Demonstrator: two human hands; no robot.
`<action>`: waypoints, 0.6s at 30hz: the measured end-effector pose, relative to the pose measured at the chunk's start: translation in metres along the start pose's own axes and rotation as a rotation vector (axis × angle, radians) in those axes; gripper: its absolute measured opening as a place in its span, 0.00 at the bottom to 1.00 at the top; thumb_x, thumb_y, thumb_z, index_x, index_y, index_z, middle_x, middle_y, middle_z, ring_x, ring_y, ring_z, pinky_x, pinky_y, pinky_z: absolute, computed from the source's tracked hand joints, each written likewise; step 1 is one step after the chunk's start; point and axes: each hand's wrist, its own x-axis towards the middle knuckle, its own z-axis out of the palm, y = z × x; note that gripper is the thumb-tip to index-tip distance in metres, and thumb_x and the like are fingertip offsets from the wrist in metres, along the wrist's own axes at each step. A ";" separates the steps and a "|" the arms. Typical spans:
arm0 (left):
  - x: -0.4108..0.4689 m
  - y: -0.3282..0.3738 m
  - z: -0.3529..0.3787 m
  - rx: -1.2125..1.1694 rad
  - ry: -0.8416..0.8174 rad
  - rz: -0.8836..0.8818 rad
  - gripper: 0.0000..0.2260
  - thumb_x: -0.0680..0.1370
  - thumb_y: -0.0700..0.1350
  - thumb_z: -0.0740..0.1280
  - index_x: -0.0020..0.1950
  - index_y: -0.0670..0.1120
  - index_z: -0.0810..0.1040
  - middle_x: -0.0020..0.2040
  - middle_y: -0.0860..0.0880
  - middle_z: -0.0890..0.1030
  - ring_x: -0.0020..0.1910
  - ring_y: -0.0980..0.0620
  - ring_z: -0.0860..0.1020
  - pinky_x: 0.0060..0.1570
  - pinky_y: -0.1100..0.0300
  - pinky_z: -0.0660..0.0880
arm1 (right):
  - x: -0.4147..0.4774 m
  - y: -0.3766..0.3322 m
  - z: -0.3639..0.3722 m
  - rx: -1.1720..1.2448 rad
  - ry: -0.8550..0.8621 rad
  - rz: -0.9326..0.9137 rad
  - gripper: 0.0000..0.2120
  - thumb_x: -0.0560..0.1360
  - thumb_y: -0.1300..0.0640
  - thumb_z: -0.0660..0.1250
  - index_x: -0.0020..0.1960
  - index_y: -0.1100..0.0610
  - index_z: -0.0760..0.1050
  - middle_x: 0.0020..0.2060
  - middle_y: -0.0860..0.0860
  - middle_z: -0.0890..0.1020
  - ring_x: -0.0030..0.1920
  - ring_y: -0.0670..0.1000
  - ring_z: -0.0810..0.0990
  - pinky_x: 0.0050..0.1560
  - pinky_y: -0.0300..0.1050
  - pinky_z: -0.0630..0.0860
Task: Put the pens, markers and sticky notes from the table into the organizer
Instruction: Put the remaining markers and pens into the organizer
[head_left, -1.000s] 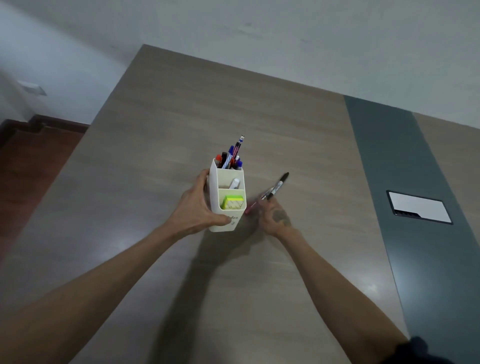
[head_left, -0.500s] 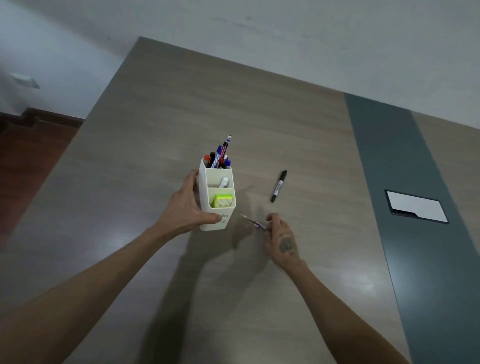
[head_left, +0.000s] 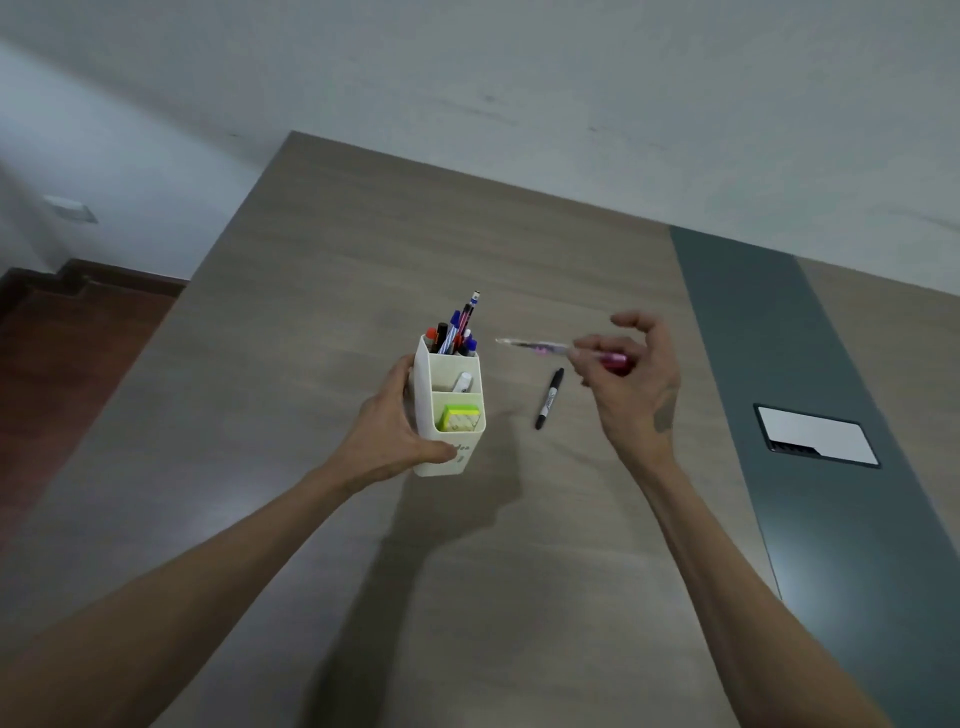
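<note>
Left hand (head_left: 387, 441) wrapped around the cream plastic three-compartment organizer (head_left: 449, 410), thumb pressed to its front wall, organizer upright on the wood-grain table (head_left: 322, 312). Right hand (head_left: 631, 384) raised to the right of it, thumb and forefinger pinching a clear pink-ended pen (head_left: 550, 348), other fingers loosely curled and apart; pen level, tip toward the organizer's rear compartment, short of it. Rear compartment crowded with upright pens and markers (head_left: 457, 332); white stick (head_left: 462, 382) in the middle; yellow-green sticky-note pad (head_left: 458, 418) in front. Black marker (head_left: 549, 398) flat on the table between organizer and right hand. Grey strip (head_left: 779, 364) with white-lidded hatch (head_left: 815, 434) well apart.
</note>
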 end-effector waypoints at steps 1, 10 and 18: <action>0.000 0.002 0.001 0.001 -0.005 0.007 0.50 0.62 0.45 0.85 0.78 0.57 0.62 0.63 0.63 0.79 0.57 0.67 0.79 0.45 0.73 0.77 | 0.005 -0.013 0.004 0.022 -0.015 -0.008 0.23 0.69 0.62 0.79 0.57 0.56 0.70 0.43 0.52 0.87 0.40 0.51 0.86 0.42 0.47 0.83; -0.006 0.020 0.007 0.030 -0.023 0.087 0.49 0.61 0.47 0.84 0.77 0.56 0.63 0.63 0.59 0.80 0.58 0.59 0.81 0.52 0.63 0.81 | 0.024 -0.058 0.047 -0.119 -0.168 -0.246 0.19 0.74 0.62 0.73 0.60 0.57 0.69 0.40 0.51 0.85 0.36 0.47 0.82 0.41 0.39 0.80; -0.012 0.027 0.010 0.025 -0.043 0.095 0.51 0.61 0.48 0.84 0.78 0.57 0.61 0.64 0.59 0.80 0.60 0.59 0.80 0.53 0.66 0.78 | 0.027 -0.048 0.071 -0.154 -0.216 -0.283 0.19 0.74 0.59 0.74 0.58 0.57 0.67 0.37 0.50 0.84 0.34 0.46 0.82 0.37 0.38 0.79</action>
